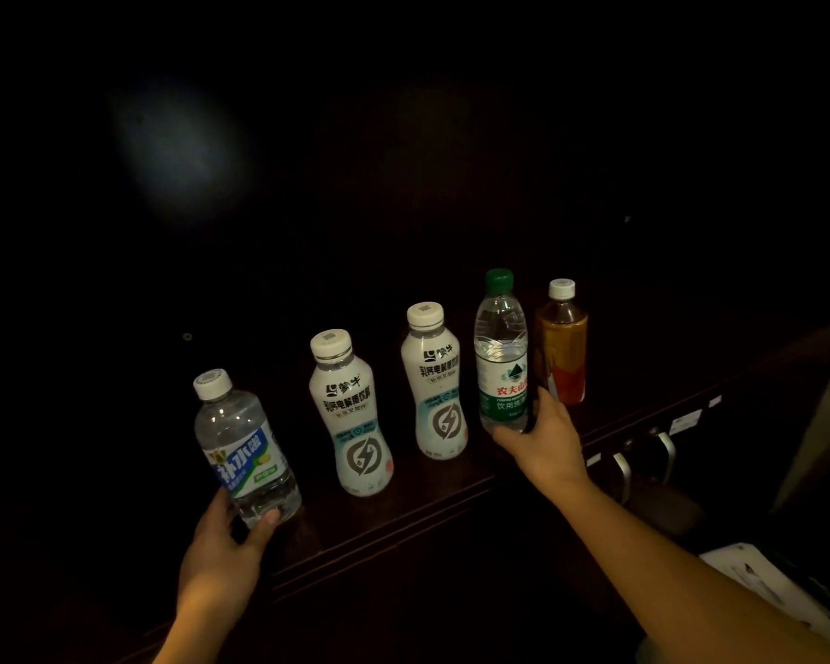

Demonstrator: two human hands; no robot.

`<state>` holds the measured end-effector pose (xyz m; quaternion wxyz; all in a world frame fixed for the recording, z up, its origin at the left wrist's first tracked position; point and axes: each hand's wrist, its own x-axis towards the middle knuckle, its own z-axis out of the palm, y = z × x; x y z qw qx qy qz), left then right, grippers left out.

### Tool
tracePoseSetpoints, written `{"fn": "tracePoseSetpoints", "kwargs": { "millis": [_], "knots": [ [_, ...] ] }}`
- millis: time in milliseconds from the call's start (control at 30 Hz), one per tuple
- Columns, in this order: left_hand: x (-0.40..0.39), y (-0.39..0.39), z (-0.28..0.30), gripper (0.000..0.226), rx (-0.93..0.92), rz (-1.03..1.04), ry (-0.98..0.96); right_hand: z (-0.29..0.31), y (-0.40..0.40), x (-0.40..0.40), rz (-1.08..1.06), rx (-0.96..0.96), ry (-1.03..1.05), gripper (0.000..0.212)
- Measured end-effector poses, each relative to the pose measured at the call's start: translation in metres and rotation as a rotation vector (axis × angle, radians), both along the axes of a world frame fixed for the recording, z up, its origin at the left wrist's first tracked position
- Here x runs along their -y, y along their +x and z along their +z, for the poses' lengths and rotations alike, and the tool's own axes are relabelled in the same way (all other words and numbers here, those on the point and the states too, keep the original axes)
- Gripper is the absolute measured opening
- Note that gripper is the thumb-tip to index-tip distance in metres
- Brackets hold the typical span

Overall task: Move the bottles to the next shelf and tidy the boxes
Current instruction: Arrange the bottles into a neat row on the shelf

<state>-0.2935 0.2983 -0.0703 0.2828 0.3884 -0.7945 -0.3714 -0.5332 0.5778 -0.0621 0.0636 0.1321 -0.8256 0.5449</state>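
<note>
In the head view, five bottles stand in a row along the front part of a dark wooden shelf (403, 515), and both hands are on the two that the person can take at once. The left hand (221, 563) holds the clear bottle with the blue label (245, 452) at its base, the thumb curled across the front near the bottom and the other fingers behind it where I cannot see them; this bottle leans a little to the left, probably because it is already being tipped off the shelf. The right hand (542, 443) grips the green-capped water bottle (501, 352) low on its body, with the fingers wrapped around the far side, so the bottle stays upright. Between these two stand two white electrolyte drink bottles (351, 414), close to each other but not touching, and nobody touches them. Just behind the right hand stands an amber tea bottle (564, 347) with a white cap, very near the green-capped one. The low grip seems chosen to lift each bottle steadily. The next shelf is not visible in the darkness. At the lower right a white box (758, 577) lies, only partly in view.
</note>
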Motion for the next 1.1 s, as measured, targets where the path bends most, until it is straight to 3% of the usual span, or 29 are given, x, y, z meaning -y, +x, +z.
{"fn": "tracePoseSetpoints", "kwargs": {
  "millis": [167, 233, 333, 467, 600, 767, 900, 1100],
  "knots": [
    [-0.001, -0.001, 0.001, 0.061, -0.026, -0.026, 0.021, 0.005, -0.024, -0.031, -0.293, -0.016, -0.163, 0.067],
    [-0.003, -0.002, 0.002, 0.061, -0.046, -0.032, 0.043, 0.009, -0.040, -0.039, -0.331, 0.010, -0.118, 0.081],
    [-0.005, -0.004, 0.005, 0.062, -0.071, -0.042, 0.059, 0.013, -0.057, -0.043, -0.309, 0.036, -0.004, 0.101],
    [-0.004, -0.006, 0.006, 0.065, -0.062, -0.025, 0.089, 0.014, -0.067, -0.039, -0.265, 0.018, 0.092, 0.107],
    [-0.004, -0.008, 0.007, 0.066, -0.057, -0.009, 0.109, 0.010, -0.072, -0.036, -0.255, -0.027, 0.176, 0.093],
    [-0.005, -0.008, 0.010, 0.066, -0.052, -0.005, 0.125, 0.003, -0.078, -0.049, -0.131, -0.023, 0.067, 0.064],
    [-0.010, -0.008, 0.013, 0.065, -0.058, 0.002, 0.126, 0.002, -0.084, -0.061, -0.061, 0.059, 0.041, 0.087],
    [-0.010, -0.008, 0.014, 0.067, -0.066, -0.004, 0.124, 0.003, -0.079, -0.051, -0.131, 0.038, 0.099, 0.098]
  ]
}}
